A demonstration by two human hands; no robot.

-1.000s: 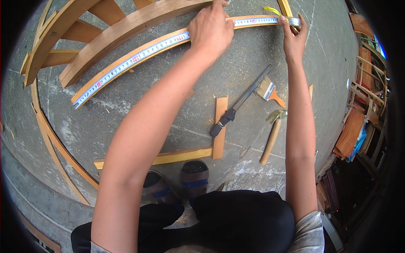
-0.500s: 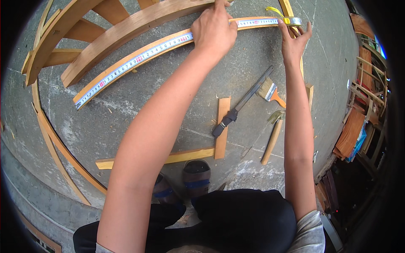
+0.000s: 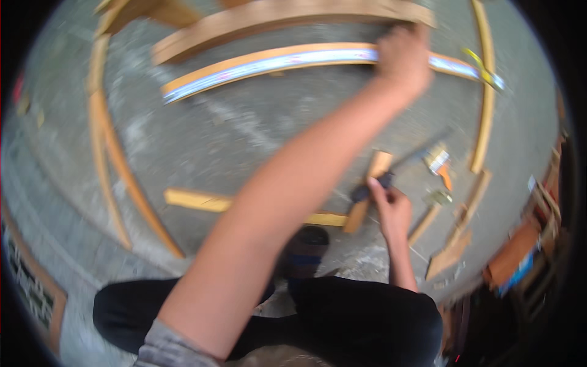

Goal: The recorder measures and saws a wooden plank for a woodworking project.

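A head-worn wide fisheye camera looks down and forward past the black trousers, viewing left hand, right hand and concrete floor closely.

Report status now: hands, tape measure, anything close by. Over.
Left hand on wood strip, fingers blurred. Right hand at dark-handled tool, grip unclear. Tape measure laid along strip. Brush and hammer near right hand.

Nos. on tape meas. are too blurred to read.
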